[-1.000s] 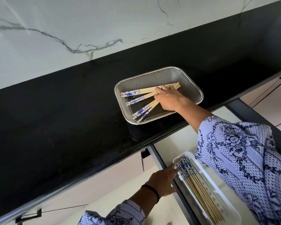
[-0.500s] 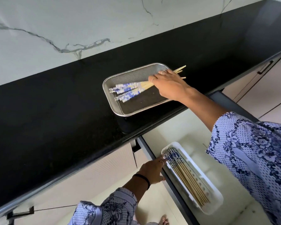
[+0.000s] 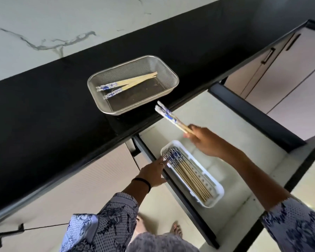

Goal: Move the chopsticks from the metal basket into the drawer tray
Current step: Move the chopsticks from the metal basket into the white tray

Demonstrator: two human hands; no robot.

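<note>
While a row of wooden chopsticks with blue-and-white patterned tops [image 3: 185, 171] already lies in the long white plastic drawer tray [image 3: 217, 194], the job looks partly done. The right hand [image 3: 206, 142] is clamped on a small bundle of matching chopsticks [image 3: 168, 115], held in the air between the rectangular metal mesh basket [image 3: 166, 65] and the tray. About 3 or 4 chopsticks [image 3: 127, 83] remain in the basket. The left hand [image 3: 153, 172], fingers loosely together, rests at the tray's near end.
</note>
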